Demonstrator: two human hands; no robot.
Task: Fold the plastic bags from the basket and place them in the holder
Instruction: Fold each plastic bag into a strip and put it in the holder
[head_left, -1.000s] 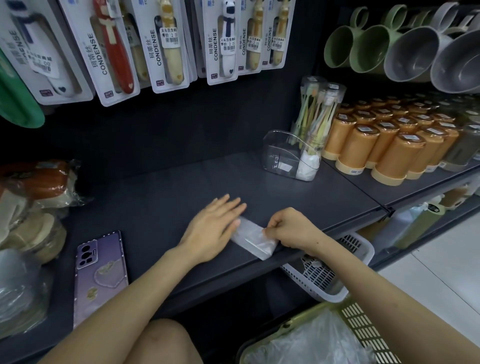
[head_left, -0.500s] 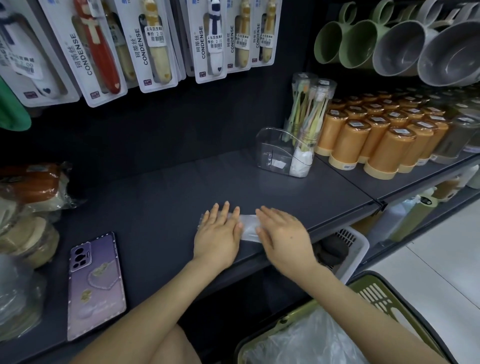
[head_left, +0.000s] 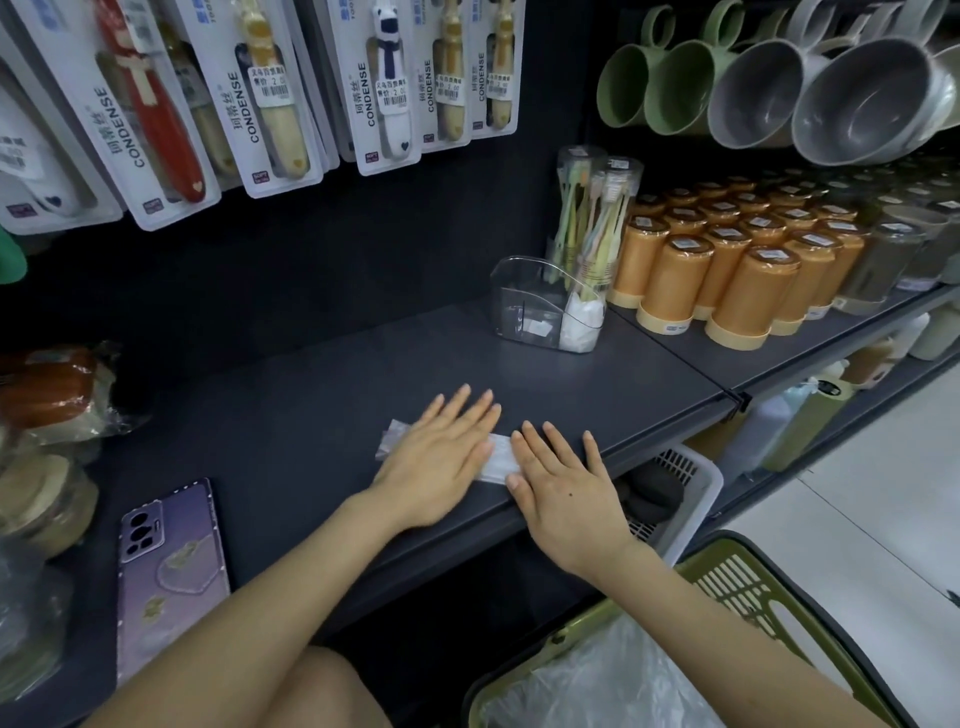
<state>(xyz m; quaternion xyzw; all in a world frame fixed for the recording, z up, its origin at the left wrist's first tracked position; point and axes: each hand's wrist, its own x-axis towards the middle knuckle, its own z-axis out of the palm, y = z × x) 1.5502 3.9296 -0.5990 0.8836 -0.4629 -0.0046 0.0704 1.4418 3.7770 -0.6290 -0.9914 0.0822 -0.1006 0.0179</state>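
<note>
— Where is the bag (head_left: 498, 459)?
— On the dark matte shelf (head_left: 311, 395), in front of the holder (head_left: 522, 304) and well apart from it, near the shelf's front edge. It is a thin, translucent strip, folded long and narrow, with a crinkled end showing on the side away from the holder.

— And the grips?
— Both are released. The left grip (head_left: 441, 460) lies flat across the strip's middle, fingers straight and close together. The right grip (head_left: 563, 486) lies flat at the strip's nearer end, fingers straight and a little spread. Neither curls round anything.

— What is the holder like?
— Clear hard plastic with a curved rim and a divider inside. Small white folded pieces sit in its right compartment. It stands well back on the shelf.

— The basket (head_left: 748, 587)?
— Below and in front of the holder, off the shelf. It is olive plastic with slotted walls, and loose, glossy, wrinkled bags (head_left: 597, 686) fill it.

— Anything else?
— A phone (head_left: 171, 566) in a lilac case, face down, lies far left of the holder. Orange cylindrical cups (head_left: 675, 275) stand just right of it.
</note>
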